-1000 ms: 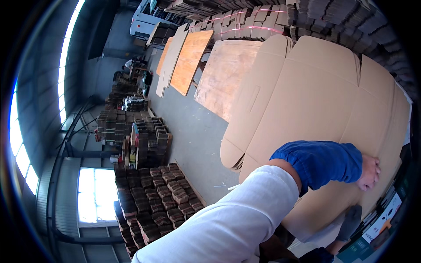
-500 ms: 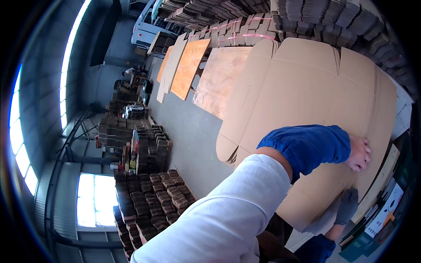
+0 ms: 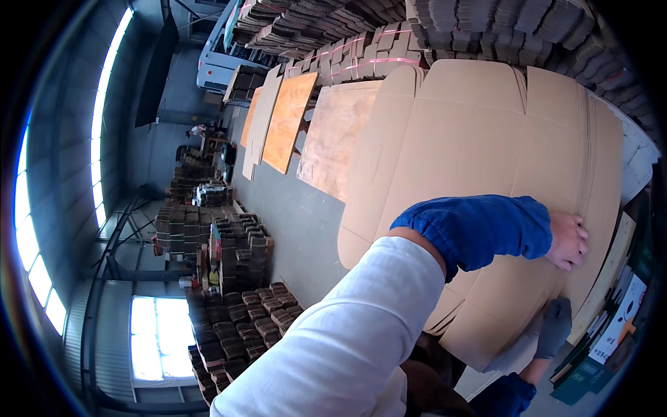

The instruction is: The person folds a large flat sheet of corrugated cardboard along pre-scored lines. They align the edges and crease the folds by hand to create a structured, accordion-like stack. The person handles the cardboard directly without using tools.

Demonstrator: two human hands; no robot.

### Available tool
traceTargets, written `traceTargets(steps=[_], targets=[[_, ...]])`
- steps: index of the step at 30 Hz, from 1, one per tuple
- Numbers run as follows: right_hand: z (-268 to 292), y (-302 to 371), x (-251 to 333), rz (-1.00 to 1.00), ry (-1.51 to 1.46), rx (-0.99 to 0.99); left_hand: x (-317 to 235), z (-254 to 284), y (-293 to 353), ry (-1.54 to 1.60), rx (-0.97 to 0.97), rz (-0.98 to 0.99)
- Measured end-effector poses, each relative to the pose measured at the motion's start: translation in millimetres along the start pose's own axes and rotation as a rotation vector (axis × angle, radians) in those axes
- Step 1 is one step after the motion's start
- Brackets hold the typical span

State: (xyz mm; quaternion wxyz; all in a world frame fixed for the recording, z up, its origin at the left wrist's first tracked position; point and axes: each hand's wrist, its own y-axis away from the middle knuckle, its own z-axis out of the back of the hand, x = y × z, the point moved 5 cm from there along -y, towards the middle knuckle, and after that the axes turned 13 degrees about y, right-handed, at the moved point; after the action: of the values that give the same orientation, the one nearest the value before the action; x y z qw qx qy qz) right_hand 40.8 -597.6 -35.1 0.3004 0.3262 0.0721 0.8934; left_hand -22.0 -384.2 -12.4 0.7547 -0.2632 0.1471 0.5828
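Note:
A large flat brown cardboard box blank (image 3: 479, 153) with crease lines and cut flaps lies in front of me, on top of other sheets. My left arm, in a white sleeve and blue sleeve cover, reaches across it. My left hand (image 3: 568, 242) is bare and rests near the right side of the blank, its fingers curled and pressed together; whether anything is inside them is hidden. Closer to me, my right hand (image 3: 556, 328), in a grey glove, is closed at the near right edge of the blank. Its fingertips are partly out of sight.
Wooden boards (image 3: 290, 121) stand left of the blank, with a worn plywood panel (image 3: 339, 135) beside it. Bundled cardboard stacks (image 3: 486, 28) line the far side. More stacks (image 3: 257, 313) stand on the left. Green and white printed cartons (image 3: 604, 340) lie at the right. A person (image 3: 201, 130) is far off.
The view has shifted slightly, and cut flaps at the near edge of the blank now show beside my left arm. Both hands stay at nearly the same spots on the cardboard.

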Motion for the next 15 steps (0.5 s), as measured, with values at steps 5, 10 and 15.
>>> traceTargets(steps=[5,10,15], targets=[[0.2,1.7,2.8,-0.011,-0.065,0.016,-1.3,-4.4,0.8,-0.011,-0.006,0.015],[-0.1,3.1,1.0,-0.077,-0.165,0.057,-2.0,-2.2,-1.2,0.001,0.010,0.017],[0.0,5.2,1.9,-0.092,-0.154,0.068,-3.6,-2.2,0.0,0.022,0.003,0.028]])
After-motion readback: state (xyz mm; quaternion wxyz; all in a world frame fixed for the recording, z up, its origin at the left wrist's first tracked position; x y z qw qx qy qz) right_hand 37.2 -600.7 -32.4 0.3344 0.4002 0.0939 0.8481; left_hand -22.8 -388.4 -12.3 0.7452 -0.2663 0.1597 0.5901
